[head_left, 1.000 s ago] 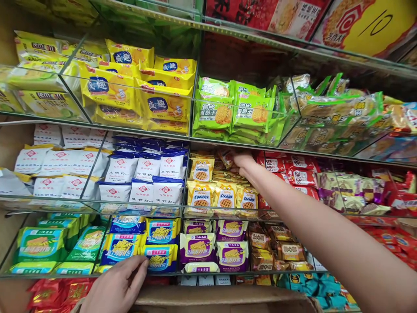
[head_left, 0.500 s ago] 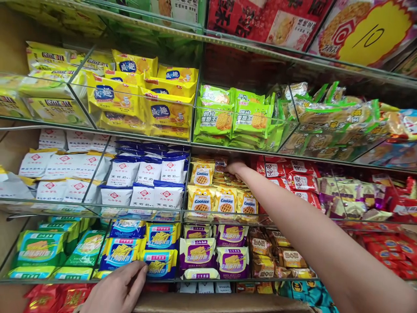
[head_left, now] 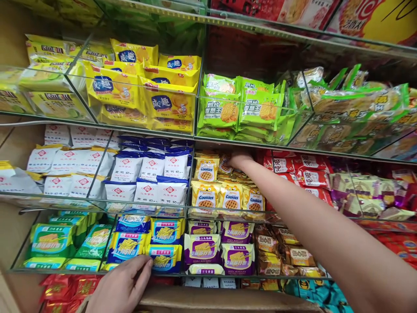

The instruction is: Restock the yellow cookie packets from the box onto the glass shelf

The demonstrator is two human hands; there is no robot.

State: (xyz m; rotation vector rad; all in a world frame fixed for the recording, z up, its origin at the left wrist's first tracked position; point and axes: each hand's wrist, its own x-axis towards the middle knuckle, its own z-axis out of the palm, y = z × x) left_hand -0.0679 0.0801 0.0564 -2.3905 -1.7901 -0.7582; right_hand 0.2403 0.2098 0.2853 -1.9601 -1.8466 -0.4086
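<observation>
A: Right hand (head_left: 240,159), position?

B: Arm stretched up to the middle shelf (head_left: 228,214), reaching into the bay of yellow cookie packs (head_left: 231,196). Hand sits at the back of that bay, about 12 o'clock from the front row, on a small pack (head_left: 224,165) in the rear stack. Fingers buried among wrappers; cannot tell if they grip or only touch.

A: Left hand (head_left: 121,287)?

B: Low, at 7 o'clock in the view. Fingers loosely spread, tips touching the glass front edge of the lower shelf (head_left: 97,272), just below the blue cracker packs (head_left: 163,257). Nothing held.

A: Neighbours?

B: White-and-blue bags (head_left: 148,182) at 9 o'clock from the cookies, red packs (head_left: 306,171) at 3 o'clock, green biscuit packs (head_left: 241,111) at 12. Purple packs (head_left: 218,250) below. A cardboard box (head_left: 228,298) lies along the bottom edge, beside the left hand.
</observation>
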